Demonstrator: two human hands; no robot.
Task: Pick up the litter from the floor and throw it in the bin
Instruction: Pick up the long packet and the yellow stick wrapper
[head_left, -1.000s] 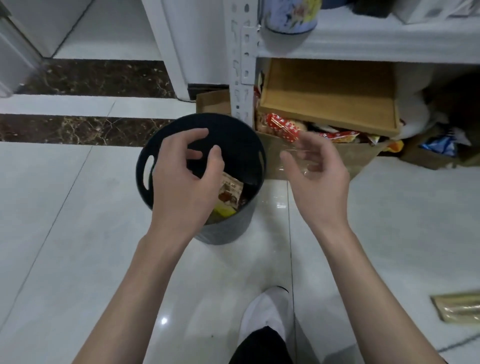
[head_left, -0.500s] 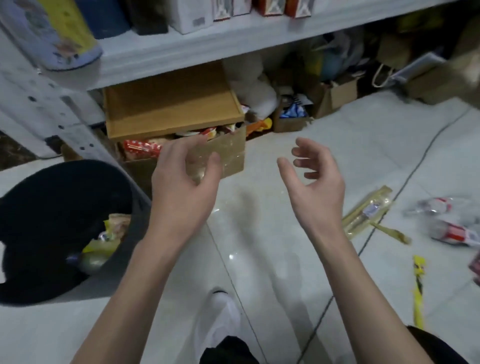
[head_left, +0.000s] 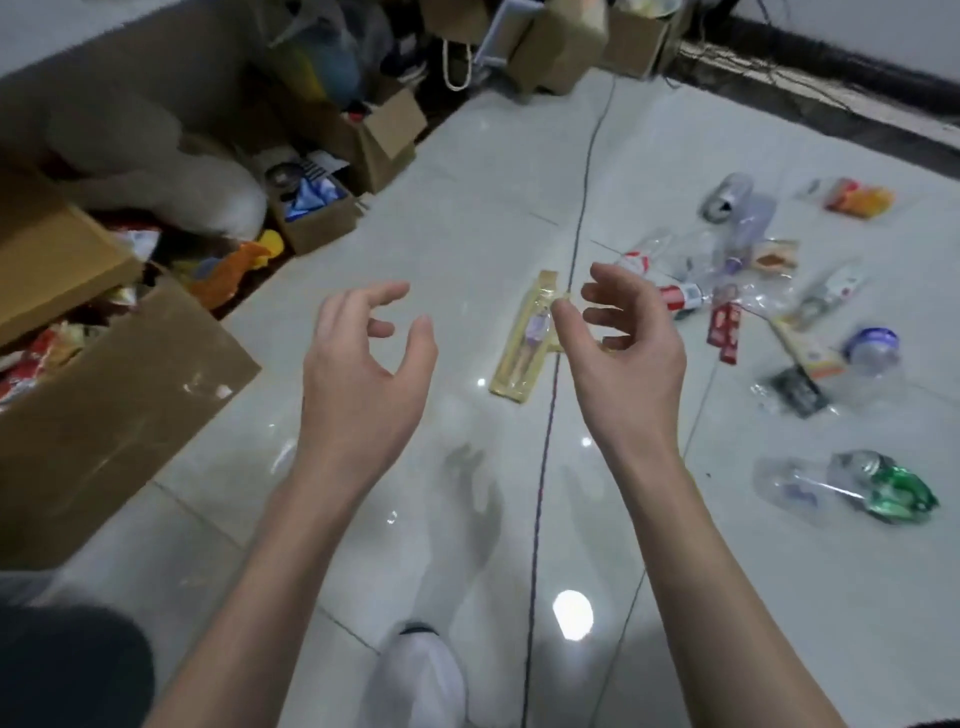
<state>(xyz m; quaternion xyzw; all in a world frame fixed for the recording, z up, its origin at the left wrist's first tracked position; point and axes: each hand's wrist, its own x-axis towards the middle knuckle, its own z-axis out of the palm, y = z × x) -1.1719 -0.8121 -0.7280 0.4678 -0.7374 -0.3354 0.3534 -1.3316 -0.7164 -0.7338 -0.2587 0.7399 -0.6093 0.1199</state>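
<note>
Litter (head_left: 724, 325) lies scattered across the floor (head_left: 467, 208), centre to right of frame; left hand (head_left: 363, 374) and right hand (head_left: 628, 358) hover empty, fingers (head_left: 384, 293) apart, so I'd say plenty remains.

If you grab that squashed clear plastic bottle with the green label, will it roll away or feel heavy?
Probably light: the squashed clear plastic bottle looks empty. Its dented sides likely stop it rolling, and it may buckle further when gripped.

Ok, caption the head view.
Left hand and right hand, both empty, hover by a yellow packet on the littered floor.
</note>
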